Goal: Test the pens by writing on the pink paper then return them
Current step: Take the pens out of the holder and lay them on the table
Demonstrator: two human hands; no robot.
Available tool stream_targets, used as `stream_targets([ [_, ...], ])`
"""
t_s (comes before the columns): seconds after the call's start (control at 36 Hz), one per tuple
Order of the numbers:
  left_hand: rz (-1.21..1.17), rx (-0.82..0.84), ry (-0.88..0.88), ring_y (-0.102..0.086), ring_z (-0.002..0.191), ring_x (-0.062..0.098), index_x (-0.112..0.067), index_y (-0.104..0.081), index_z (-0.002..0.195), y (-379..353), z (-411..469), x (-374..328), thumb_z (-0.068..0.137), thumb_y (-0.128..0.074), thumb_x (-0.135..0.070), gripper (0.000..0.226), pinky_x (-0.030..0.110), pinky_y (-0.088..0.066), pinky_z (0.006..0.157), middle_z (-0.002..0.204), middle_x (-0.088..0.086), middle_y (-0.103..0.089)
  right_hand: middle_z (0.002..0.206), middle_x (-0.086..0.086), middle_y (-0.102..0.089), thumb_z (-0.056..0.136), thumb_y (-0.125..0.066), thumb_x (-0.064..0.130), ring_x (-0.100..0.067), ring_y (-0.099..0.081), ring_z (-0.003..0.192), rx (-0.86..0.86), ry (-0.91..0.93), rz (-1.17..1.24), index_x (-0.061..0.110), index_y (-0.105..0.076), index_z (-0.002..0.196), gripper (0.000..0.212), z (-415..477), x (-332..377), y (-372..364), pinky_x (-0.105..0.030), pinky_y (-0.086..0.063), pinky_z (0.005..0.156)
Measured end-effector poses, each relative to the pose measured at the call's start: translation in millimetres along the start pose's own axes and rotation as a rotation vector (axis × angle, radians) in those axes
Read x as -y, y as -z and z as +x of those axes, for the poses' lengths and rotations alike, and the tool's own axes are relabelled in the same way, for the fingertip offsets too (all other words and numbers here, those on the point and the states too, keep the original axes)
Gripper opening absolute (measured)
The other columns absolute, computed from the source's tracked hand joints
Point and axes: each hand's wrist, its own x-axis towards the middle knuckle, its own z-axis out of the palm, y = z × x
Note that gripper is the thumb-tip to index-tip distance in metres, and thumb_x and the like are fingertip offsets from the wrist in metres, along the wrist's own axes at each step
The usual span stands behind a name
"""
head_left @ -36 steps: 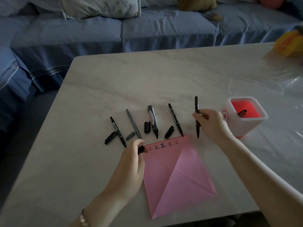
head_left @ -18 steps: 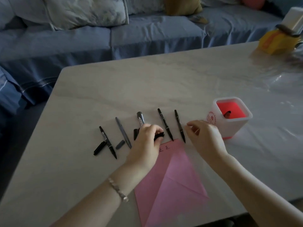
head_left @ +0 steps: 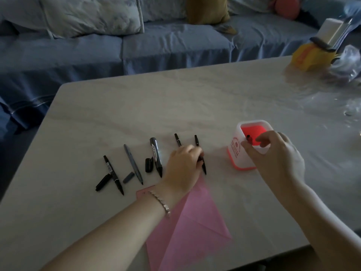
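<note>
Left hand (head_left: 183,165) pinches the rightmost pen (head_left: 201,155) near the pink paper (head_left: 187,231); right hand (head_left: 273,153), at three o'clock, fingers loosely curled, grip unclear, hovers over the pen holder (head_left: 237,155).

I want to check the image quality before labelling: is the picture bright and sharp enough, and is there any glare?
Head view: dim overall, with soft focus; glare and reflections on the table at the far right; the right hand looks slightly blurred; the pens' print is unreadable; edges bend a little from the wide lens.
</note>
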Motion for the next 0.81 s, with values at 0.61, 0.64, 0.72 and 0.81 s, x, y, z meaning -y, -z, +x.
stream_targets([
  [0.61,-0.268,-0.102,0.136,-0.04,0.108,-0.014,-0.02,-0.052,0.12,65,-88,30,0.085,-0.061,-0.025,0.036,-0.005,-0.021,0.092,0.113,-0.017,-0.049,0.081,0.01,-0.068,0.081,-0.063,0.025,-0.008,-0.064,0.072,0.078,0.382,0.804,0.019,-0.068,0.086,0.009,-66,90,-6,-0.02,-0.053,0.069],
  [0.64,-0.281,-0.077,0.128,-0.031,0.111,-0.021,-0.022,-0.046,0.126,67,-91,29,0.087,-0.054,-0.035,0.041,-0.006,-0.017,0.093,0.117,-0.021,-0.043,0.077,0.009,-0.07,0.079,-0.066,0.027,-0.009,-0.065,0.07,0.178,0.221,0.957,0.02,-0.067,0.083,0.008,-72,97,-7,-0.02,-0.053,0.067],
  [0.72,-0.268,-0.064,0.107,-0.032,0.113,-0.017,-0.025,-0.046,0.127,70,-100,32,0.087,-0.038,-0.05,0.047,0.001,-0.025,0.093,0.119,-0.021,-0.043,0.075,0.001,-0.072,0.077,-0.06,0.02,-0.011,-0.064,0.061,0.331,-0.157,1.246,0.017,-0.066,0.081,0.008,-82,110,-13,-0.02,-0.054,0.06],
  [0.81,-0.345,-0.103,0.178,-0.05,0.1,-0.003,-0.031,-0.054,0.111,76,-109,35,0.092,-0.05,-0.032,0.02,0.007,-0.037,0.083,0.104,-0.019,-0.056,0.073,-0.002,-0.072,0.084,-0.056,0.012,-0.008,-0.061,0.057,0.421,-0.382,1.355,0.012,-0.066,0.08,0.011,-87,114,-16,-0.018,-0.053,0.057],
])
